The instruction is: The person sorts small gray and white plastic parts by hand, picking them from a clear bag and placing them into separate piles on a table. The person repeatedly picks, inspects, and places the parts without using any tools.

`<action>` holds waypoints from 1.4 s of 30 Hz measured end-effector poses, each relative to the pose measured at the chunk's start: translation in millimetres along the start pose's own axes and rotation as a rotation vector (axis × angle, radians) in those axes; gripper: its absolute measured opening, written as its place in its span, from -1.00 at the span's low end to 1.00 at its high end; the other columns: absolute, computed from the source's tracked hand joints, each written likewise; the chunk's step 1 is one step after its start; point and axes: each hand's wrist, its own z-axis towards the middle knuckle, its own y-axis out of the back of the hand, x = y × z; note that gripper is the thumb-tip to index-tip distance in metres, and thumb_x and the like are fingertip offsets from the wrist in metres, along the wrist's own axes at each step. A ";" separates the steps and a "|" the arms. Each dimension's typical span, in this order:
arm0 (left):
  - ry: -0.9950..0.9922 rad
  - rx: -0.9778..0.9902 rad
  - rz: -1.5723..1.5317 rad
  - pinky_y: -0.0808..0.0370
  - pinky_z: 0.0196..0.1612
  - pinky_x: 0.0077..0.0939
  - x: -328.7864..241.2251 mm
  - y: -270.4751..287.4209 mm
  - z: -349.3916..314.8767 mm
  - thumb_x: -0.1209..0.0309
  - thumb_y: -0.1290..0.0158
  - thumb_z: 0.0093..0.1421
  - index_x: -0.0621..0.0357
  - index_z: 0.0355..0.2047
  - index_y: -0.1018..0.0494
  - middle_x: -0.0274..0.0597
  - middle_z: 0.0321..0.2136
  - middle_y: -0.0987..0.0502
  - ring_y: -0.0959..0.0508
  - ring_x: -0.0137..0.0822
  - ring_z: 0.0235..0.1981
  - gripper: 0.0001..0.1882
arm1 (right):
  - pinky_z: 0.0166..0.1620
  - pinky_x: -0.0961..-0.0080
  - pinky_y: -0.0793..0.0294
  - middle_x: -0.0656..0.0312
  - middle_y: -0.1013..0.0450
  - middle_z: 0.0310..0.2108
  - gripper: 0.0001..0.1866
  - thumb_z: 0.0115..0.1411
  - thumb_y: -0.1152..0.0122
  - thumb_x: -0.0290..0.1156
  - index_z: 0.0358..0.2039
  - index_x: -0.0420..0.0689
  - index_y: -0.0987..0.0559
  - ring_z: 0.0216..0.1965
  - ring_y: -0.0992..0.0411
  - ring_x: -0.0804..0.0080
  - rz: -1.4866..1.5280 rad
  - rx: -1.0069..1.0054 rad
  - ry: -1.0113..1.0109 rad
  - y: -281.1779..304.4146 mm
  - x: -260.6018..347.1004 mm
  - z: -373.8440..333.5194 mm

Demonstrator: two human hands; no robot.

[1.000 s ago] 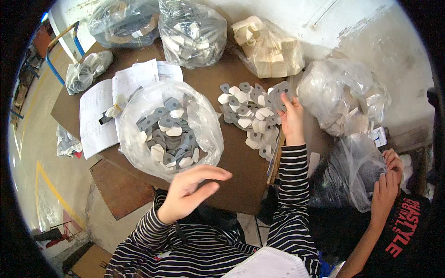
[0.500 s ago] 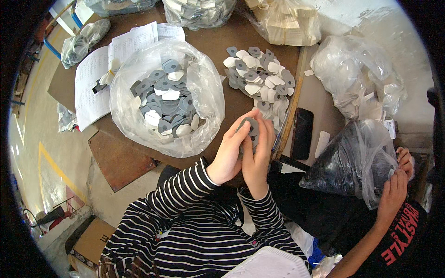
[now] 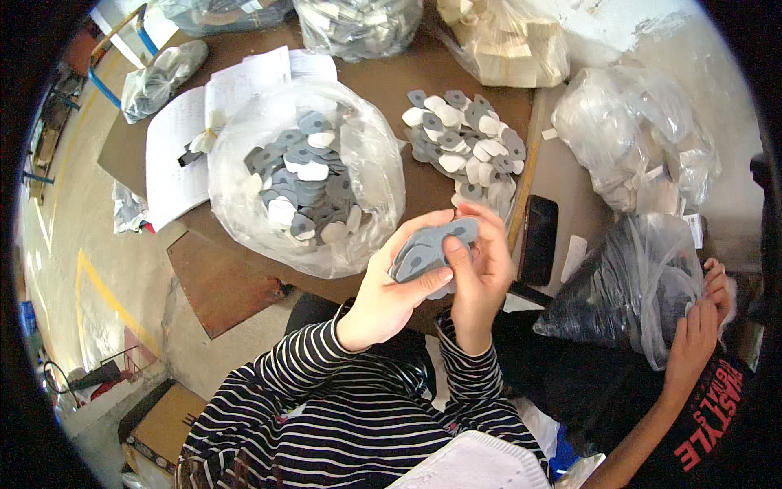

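Note:
Several flat grey rounded pieces (image 3: 422, 251), each with a darker spot in the middle, are fanned in a small stack between my hands. My left hand (image 3: 386, 292) grips the stack from the left, thumb along its lower edge. On the other side my right hand (image 3: 481, 273) holds it too, with the thumb pressed on the top piece. Beyond them lies a loose pile of grey and white pieces (image 3: 466, 140) on the brown table (image 3: 371, 77). To the left, an open clear plastic bag (image 3: 375, 163) contains more such pieces.
Printed papers (image 3: 175, 155) lie under the bag's left side. More filled plastic bags (image 3: 358, 24) line the far edge. A black phone (image 3: 539, 236) rests right of the wooden edge strip. Farther right, another person's hands (image 3: 696, 326) hold a clear bag of dark contents (image 3: 590, 285).
The stack has tilted and fanned out, showing more grey faces. My right thumb has moved onto its top. The whole view has shifted slightly.

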 end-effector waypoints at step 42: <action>-0.034 -0.132 0.058 -0.54 -0.32 -0.51 -121.8 107.5 -43.9 0.43 -0.07 0.32 0.20 0.21 -0.25 -0.18 -0.19 -0.53 -0.61 -0.33 -0.27 -0.52 | -0.29 0.42 -0.44 0.10 -0.43 -0.39 -0.79 0.02 -0.36 -0.43 -0.37 -0.25 -0.57 -0.39 -0.46 0.26 -0.311 1.180 0.240 -168.8 60.5 88.4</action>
